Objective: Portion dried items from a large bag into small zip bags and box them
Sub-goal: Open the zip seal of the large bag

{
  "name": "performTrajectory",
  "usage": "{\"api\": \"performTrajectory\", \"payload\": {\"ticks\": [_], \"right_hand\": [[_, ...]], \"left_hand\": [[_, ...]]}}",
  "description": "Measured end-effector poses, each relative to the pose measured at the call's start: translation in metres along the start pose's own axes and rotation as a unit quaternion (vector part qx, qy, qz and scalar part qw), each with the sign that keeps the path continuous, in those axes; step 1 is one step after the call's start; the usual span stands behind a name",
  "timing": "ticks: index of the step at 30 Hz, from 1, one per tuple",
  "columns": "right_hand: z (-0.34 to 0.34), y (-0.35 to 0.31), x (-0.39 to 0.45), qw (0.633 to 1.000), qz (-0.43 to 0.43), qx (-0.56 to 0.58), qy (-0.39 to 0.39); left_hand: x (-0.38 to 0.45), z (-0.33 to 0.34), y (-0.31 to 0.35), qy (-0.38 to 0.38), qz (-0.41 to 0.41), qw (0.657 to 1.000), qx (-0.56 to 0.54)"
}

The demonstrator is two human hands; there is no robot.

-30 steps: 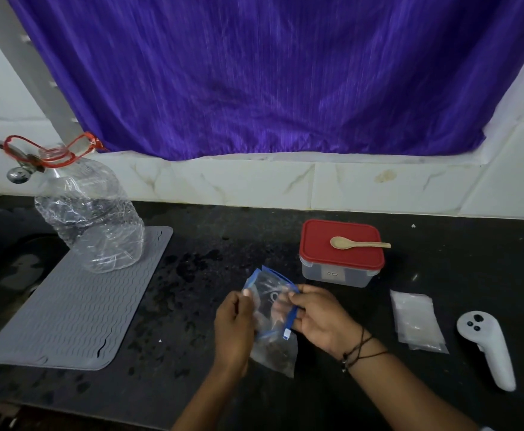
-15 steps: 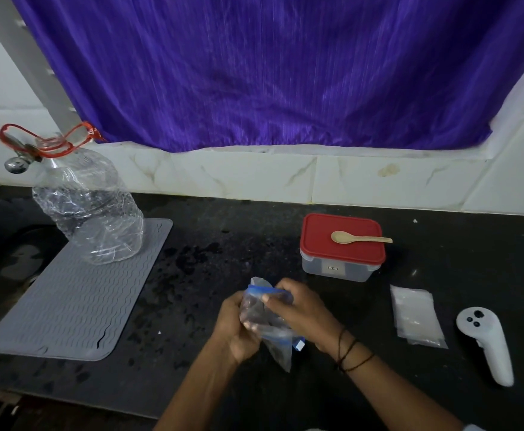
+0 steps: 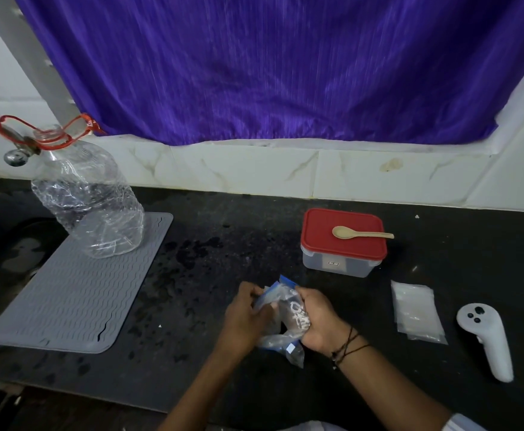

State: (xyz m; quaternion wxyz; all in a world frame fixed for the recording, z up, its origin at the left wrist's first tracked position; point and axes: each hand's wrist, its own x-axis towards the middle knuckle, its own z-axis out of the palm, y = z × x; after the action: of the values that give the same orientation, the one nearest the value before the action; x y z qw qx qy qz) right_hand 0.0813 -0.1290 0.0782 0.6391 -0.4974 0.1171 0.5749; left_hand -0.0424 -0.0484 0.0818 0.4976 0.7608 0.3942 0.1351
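Observation:
A clear plastic bag with a blue zip strip (image 3: 281, 321) is held just above the black counter (image 3: 211, 262), crumpled between both hands. My left hand (image 3: 246, 318) grips its left side. On the bag's right side my right hand (image 3: 318, 321) has its fingers curled round it. Dark contents show faintly inside the bag. A clear box with a red lid (image 3: 343, 244) stands behind the hands, lid on, with a wooden spoon (image 3: 360, 233) lying on top. A small stack of flat clear zip bags (image 3: 416, 312) lies to the right.
A grey ribbed mat (image 3: 77, 287) covers the counter's left part, with a large clear plastic bottle (image 3: 89, 200) standing on its far end. A white controller (image 3: 488, 340) lies at the far right. A purple curtain (image 3: 270, 66) hangs behind, above white tiles.
The bag was spread open and upright between my hands; now it is bunched up and folded between them. Both hands have closed in on it.

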Motion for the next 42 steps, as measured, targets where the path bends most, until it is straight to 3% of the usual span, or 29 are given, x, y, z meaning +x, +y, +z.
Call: {"api": "performTrajectory", "payload": {"ticks": [2, 3, 5, 7, 8, 10, 13, 15, 18, 19, 21, 24, 26, 29, 34, 37, 40, 42], "right_hand": [[-0.002, 0.001, -0.001, 0.997, -0.031, -0.072, 0.006], [-0.004, 0.002, -0.003, 0.984, -0.088, -0.155, 0.013], [-0.009, 0.004, -0.010, 0.896, -0.234, -0.377, 0.021], [-0.011, 0.006, -0.013, 0.777, -0.323, -0.540, 0.026], [-0.011, 0.008, -0.013, 0.740, -0.331, -0.584, 0.038], [-0.013, 0.012, -0.012, 0.704, -0.343, -0.618, 0.073], [-0.011, 0.015, -0.006, 0.688, -0.349, -0.624, 0.122], [-0.010, 0.017, -0.001, 0.729, -0.339, -0.578, 0.138], [-0.008, 0.017, 0.000, 0.889, -0.287, -0.338, 0.116], [-0.007, 0.016, 0.001, 0.925, -0.261, -0.257, 0.096], [-0.003, 0.014, 0.000, 0.973, -0.188, -0.118, 0.063], [-0.003, 0.012, 0.003, 0.995, -0.075, 0.007, 0.063], [-0.005, 0.011, 0.005, 0.998, -0.033, 0.006, 0.054], [-0.010, 0.010, 0.003, 0.988, -0.055, -0.138, 0.029], [-0.031, 0.015, 0.014, 0.841, -0.263, -0.467, 0.068], [-0.032, 0.023, 0.012, 0.716, -0.346, -0.592, 0.131], [-0.034, 0.029, 0.007, 0.544, -0.455, -0.687, 0.157], [-0.036, 0.031, 0.006, 0.491, -0.469, -0.720, 0.147]], "left_hand": [[0.004, 0.003, -0.012, 0.061, 0.067, 0.986, 0.136], [0.004, 0.004, -0.015, 0.088, 0.075, 0.981, 0.156], [0.006, 0.004, -0.016, 0.126, 0.054, 0.981, 0.136], [0.008, 0.002, -0.010, 0.135, -0.014, 0.991, 0.011], [0.009, 0.001, -0.007, 0.123, -0.062, 0.986, -0.094], [0.013, 0.002, 0.000, 0.076, -0.175, 0.939, -0.286], [0.016, 0.007, 0.008, 0.008, -0.288, 0.846, -0.449], [0.014, 0.008, 0.013, -0.037, -0.308, 0.817, -0.486], [0.008, 0.007, 0.014, -0.136, -0.318, 0.769, -0.538], [0.008, 0.006, 0.010, -0.159, -0.297, 0.769, -0.543], [0.008, 0.004, 0.002, -0.165, -0.232, 0.843, -0.456], [0.008, 0.005, -0.005, -0.106, -0.152, 0.959, -0.216], [0.009, 0.007, -0.007, -0.050, -0.084, 0.993, -0.063], [0.009, 0.006, -0.011, 0.008, 0.039, 0.994, 0.101], [0.015, -0.001, -0.025, 0.022, 0.071, 0.969, 0.235], [0.016, -0.003, -0.026, 0.009, 0.069, 0.963, 0.259], [0.015, -0.001, -0.023, 0.017, 0.076, 0.968, 0.238], [0.012, 0.001, -0.022, 0.033, 0.086, 0.970, 0.225]]}}
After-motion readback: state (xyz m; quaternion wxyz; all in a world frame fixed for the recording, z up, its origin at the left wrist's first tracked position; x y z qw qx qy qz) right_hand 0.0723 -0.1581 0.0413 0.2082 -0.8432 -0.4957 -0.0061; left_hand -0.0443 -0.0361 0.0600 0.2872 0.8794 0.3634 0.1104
